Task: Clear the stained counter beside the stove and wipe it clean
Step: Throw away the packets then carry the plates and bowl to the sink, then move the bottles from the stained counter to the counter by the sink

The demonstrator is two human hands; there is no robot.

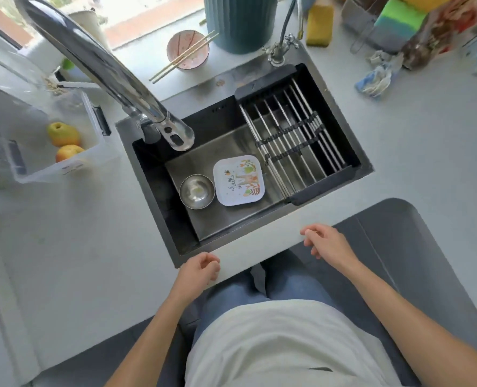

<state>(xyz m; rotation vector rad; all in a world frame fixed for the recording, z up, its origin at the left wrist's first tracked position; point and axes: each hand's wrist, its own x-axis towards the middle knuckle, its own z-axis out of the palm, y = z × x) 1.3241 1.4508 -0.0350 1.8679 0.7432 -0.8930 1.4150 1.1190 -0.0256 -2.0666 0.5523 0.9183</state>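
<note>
I look straight down on a dark steel sink (259,213) set in a pale grey counter (427,129). A small steel bowl (197,191) and a square printed plate (238,180) lie in the basin. My left hand (199,270) hovers at the sink's front edge, fingers loosely curled, holding nothing. My right hand (325,243) is over the same front edge to the right, fingers slightly apart and empty. A crumpled blue-and-white cloth (375,79) lies on the counter at the right. No stove is in view.
A chrome tap (114,79) arches over the basin. A metal drying rack (296,138) spans the sink's right side. Behind are a pink bowl with chopsticks (188,50), a teal container (241,20) and sponges (319,25). A clear box with apples (64,141) stands left.
</note>
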